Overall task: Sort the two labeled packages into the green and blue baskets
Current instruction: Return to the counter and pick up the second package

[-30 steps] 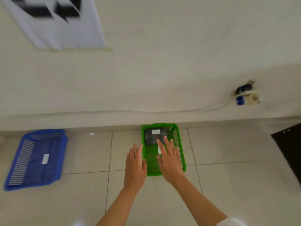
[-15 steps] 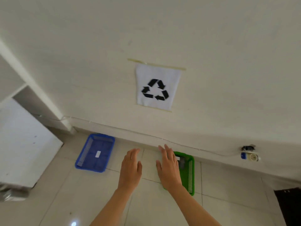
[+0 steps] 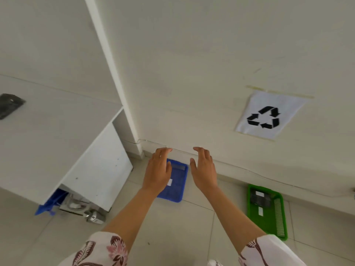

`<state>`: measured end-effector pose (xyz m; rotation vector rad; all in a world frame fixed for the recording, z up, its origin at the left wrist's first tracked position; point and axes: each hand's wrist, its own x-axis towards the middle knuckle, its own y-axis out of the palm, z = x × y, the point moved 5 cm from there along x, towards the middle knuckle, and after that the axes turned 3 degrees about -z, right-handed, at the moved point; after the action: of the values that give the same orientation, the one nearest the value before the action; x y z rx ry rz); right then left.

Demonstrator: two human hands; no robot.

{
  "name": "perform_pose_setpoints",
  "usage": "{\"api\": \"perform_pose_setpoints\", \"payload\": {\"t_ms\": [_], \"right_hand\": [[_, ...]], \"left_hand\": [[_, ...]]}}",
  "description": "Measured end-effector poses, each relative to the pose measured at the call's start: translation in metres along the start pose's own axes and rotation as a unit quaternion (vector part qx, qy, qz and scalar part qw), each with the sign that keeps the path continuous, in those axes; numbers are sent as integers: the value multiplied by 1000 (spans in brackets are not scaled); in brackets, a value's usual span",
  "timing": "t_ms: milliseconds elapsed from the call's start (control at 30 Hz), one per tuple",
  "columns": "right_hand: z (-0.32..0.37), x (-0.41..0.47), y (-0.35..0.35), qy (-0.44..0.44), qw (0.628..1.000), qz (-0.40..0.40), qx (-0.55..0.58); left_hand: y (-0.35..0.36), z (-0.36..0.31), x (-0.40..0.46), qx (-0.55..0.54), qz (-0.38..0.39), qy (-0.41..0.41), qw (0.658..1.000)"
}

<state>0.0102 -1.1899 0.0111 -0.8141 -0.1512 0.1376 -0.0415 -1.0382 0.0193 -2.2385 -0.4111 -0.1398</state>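
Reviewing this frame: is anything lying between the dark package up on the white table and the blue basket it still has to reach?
Nothing visible blocks it. The dark package lies on the white table, the blue basket on the floor to its right. Both the left hand and the right hand are open and empty. The green basket already holds one package.

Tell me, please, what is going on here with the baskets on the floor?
A person is sorting packages into two floor baskets by the wall. Both hands, left hand and right hand, are empty and held open in the air. One dark labeled package already lies in the green basket. The blue basket shows only its small white tag. Another dark package lies on the white desk at left.
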Motion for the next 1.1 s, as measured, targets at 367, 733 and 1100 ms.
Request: {"api": "perform_pose_setpoints", "payload": {"t_ms": [367, 733, 1100], "right_hand": [[174, 51, 182, -45, 998, 15, 51], [358, 74, 357, -58, 994, 81, 51], [516, 34, 499, 5, 998, 38, 47]], "left_hand": [[-152, 189, 45, 72, -29, -21, 997], [-342, 380, 83, 91, -85, -68, 990], [-493, 550, 75, 80, -33, -3, 996]]}}
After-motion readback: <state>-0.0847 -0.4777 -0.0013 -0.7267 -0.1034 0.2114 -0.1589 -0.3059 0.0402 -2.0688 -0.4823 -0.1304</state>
